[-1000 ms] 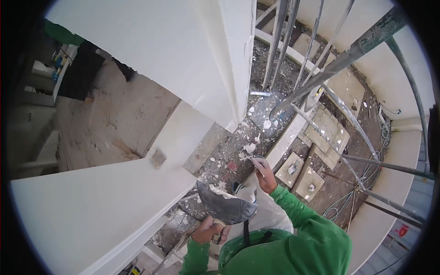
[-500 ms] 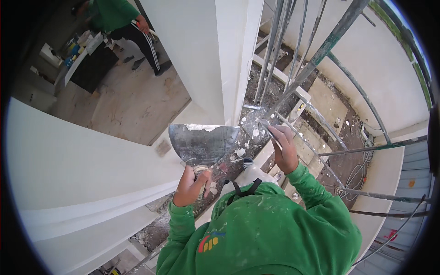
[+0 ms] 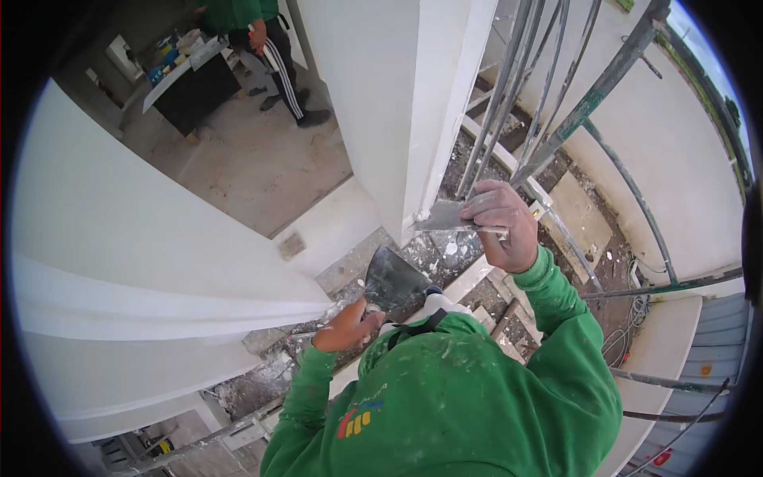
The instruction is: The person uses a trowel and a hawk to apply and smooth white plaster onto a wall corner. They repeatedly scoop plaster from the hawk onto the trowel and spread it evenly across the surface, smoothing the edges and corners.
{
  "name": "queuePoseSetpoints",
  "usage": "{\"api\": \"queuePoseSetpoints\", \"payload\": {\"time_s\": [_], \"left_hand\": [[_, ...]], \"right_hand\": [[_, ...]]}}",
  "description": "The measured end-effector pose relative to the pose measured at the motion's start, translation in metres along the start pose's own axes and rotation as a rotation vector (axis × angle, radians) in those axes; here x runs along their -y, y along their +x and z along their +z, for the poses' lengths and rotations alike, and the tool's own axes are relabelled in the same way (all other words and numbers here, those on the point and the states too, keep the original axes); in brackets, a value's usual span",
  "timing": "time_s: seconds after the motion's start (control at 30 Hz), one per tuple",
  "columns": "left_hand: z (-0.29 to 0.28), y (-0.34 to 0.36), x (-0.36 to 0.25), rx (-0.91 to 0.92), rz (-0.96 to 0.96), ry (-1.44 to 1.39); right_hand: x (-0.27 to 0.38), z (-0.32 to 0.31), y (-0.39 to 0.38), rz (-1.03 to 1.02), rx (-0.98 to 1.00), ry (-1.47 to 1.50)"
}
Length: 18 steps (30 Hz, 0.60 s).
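My left hand point(image 3: 343, 327) is closed round the handle of a wide putty knife, its dark, rounded blade point(image 3: 395, 280) tilted near my body. Higher up and to the right, my right hand point(image 3: 506, 225) grips a flat metal scraper point(image 3: 442, 216) with fingers on top of its blade. The scraper's tip meets the outer corner of the white wall column point(image 3: 397, 135). A dab of white filler point(image 3: 421, 215) sits at that contact. My fingers hide most of the wide knife's handle.
Scaffold tubes point(image 3: 592, 103) stand close on my right, some upright and some curved. Below lies a dirty ledge with white crumbs point(image 3: 451, 248). Through the opening at upper left, another person point(image 3: 278, 63) stands by a dark table point(image 3: 195, 99). Coiled cable point(image 3: 632, 322) lies at right.
My right hand has moved up and brought the scraper against the column's corner. My left hand has dropped slightly, turning the wide knife; the white filler along its edge no longer shows.
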State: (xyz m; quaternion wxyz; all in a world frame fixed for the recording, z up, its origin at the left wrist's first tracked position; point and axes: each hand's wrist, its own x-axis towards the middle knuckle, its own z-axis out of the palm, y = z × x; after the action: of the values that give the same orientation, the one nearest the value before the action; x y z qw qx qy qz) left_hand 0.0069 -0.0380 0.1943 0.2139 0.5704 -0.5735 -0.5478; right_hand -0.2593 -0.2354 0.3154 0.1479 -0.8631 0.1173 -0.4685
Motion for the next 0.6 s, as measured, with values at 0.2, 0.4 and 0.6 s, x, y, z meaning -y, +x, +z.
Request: {"api": "queuePoseSetpoints", "payload": {"time_s": [0.2,0.4,0.6], "left_hand": [[-0.008,0.002,-0.074,0.293,0.169,-0.350],[0.011,0.019,-0.073,0.282,0.196,-0.607],[0.022,0.041,-0.083,0.047,0.385,-0.774]], "right_hand": [[-0.024,0.037,0.030,0.596,0.259,0.710],[-0.071,0.006,-0.009,0.638,0.883,0.378],[-0.109,-0.023,-0.067,0.876,0.254,0.809]]}}
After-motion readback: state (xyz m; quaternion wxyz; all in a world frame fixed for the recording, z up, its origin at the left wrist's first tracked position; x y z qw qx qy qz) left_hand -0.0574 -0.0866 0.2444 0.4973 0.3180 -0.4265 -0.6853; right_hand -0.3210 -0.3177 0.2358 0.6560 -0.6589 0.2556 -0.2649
